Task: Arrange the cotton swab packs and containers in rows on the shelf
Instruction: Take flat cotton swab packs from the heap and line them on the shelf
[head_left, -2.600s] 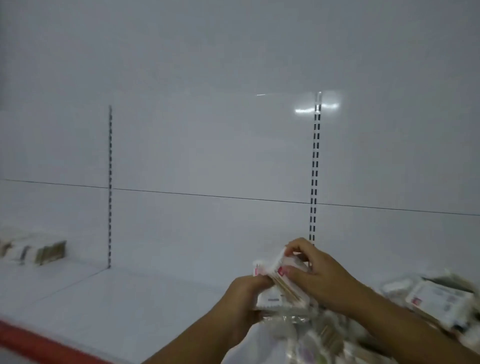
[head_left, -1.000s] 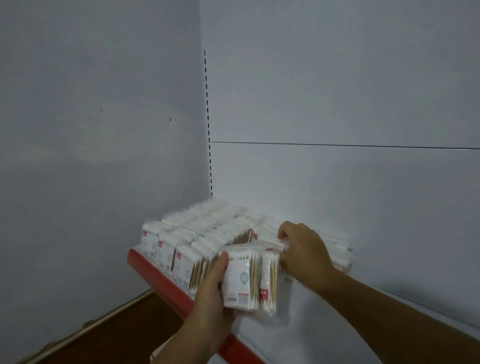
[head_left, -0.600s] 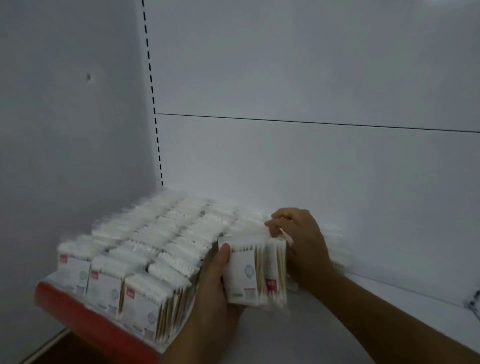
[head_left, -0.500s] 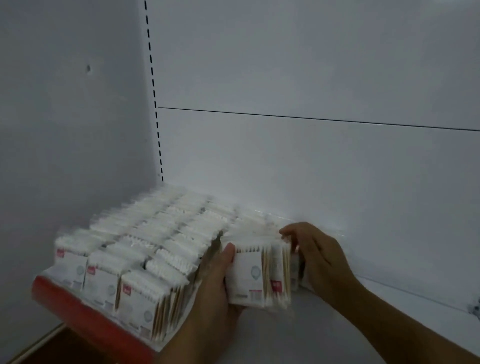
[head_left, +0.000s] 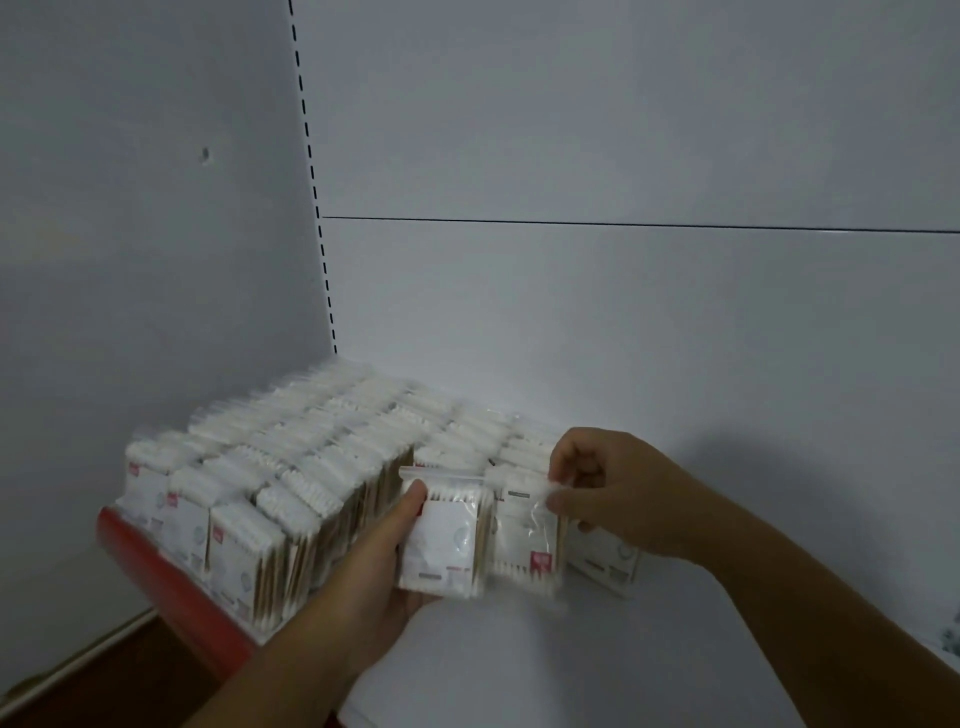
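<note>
White shelf (head_left: 519, 654), red-edged, carries rows of swab packs (head_left: 291, 467) at nine o'clock. My left hand (head_left: 374, 571) grips a bundle of packs (head_left: 447, 540) at centre, fingers (head_left: 415, 501) curled round it; my right hand (head_left: 623, 499) pinches the top of one pack (head_left: 524, 530) at its three o'clock.

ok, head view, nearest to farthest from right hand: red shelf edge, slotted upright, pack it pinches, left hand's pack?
1. pinched swab pack, in right hand.
2. held swab pack, in left hand, just leftward.
3. red shelf edge, front left.
4. slotted upright, back corner, high.
</note>
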